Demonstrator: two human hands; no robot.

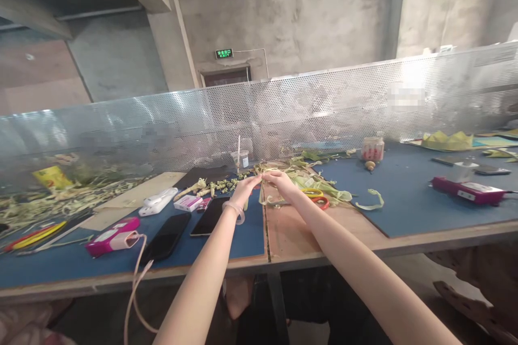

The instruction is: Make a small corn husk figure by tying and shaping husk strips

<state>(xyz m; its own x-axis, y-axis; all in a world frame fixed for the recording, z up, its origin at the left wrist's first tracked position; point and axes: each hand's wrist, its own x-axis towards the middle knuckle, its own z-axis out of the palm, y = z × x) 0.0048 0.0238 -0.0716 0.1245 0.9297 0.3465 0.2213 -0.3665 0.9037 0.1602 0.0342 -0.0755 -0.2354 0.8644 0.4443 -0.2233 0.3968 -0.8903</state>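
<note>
My left hand (246,187), with a clear bangle at its wrist, reaches out over the table, fingers stretched. My right hand (282,180) comes in from the other side, its fingers also extended. The fingertips of both meet or overlap above the seam between a blue mat and bare wood; I see nothing held. Just beyond and to the right spread pale green plant strips (334,192). Scissors with yellow and red handles (319,202) lie partly behind my right wrist. Left of my left hand are knotted plant pieces (212,188) and a dark tablet-like device (208,219).
A black phone (168,237), a magenta device (109,237) with a cable and a white case (157,201) lie left. Another magenta device (465,191) and a jar (373,149) stand right. Behind a lidded cup (242,160) runs a perforated metal partition (283,113).
</note>
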